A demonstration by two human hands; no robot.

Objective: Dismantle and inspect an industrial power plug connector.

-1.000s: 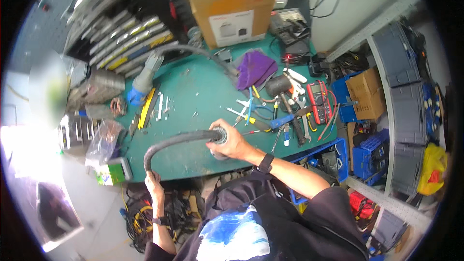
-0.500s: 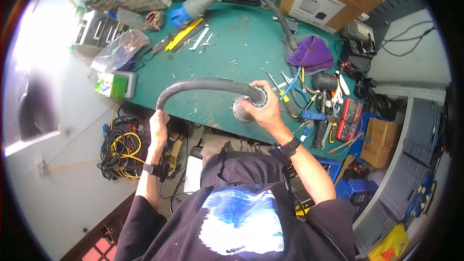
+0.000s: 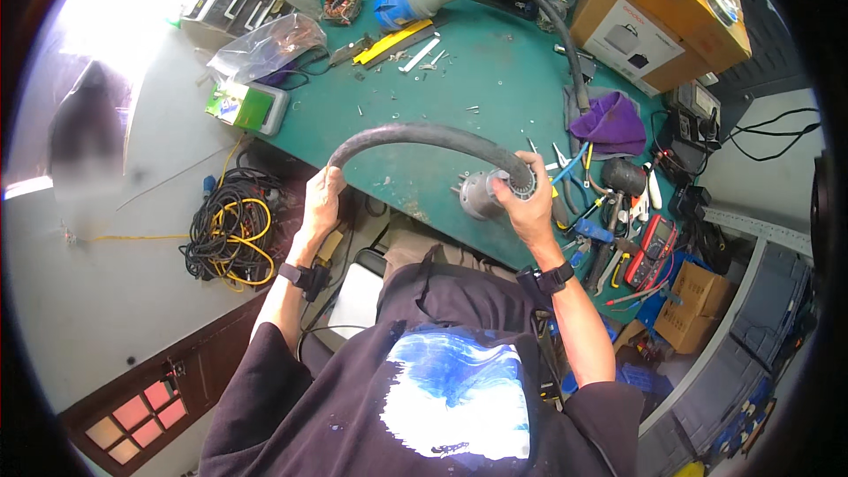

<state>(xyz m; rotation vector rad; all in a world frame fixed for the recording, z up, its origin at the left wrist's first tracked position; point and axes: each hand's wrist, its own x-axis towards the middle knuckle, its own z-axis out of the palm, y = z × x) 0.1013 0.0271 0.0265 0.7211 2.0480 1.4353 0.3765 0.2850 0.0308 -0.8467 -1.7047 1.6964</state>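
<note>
My left hand point(image 3: 322, 201) is closed round the left bend of a thick black cable point(image 3: 415, 131), just beyond the bench's front edge. The cable arches over to my right hand point(image 3: 528, 205), which grips its end at a ridged round fitting point(image 3: 521, 180) joined to a grey cylindrical connector housing point(image 3: 480, 195) over the green bench top point(image 3: 415, 84). Right of that hand lie pliers, a black mallet point(image 3: 624, 177) and a red multimeter point(image 3: 652, 250). A blue-and-grey plug point(image 3: 393, 11) with another cable lies at the back, near a purple cloth point(image 3: 616, 124).
A cardboard box point(image 3: 636, 4) stands back right, a bagged item point(image 3: 265, 49) and green box point(image 3: 234, 106) back left. Coiled cables point(image 3: 230, 234) are at the lower left. Grey crates point(image 3: 764, 309) and a small cardboard box point(image 3: 691, 305) sit on the right. A brown door point(image 3: 132, 406) is bottom left.
My view has swung, so bench and tools sit differently in the picture. Both hands keep their grip on the cable and have shifted rightward and upward in the picture.
</note>
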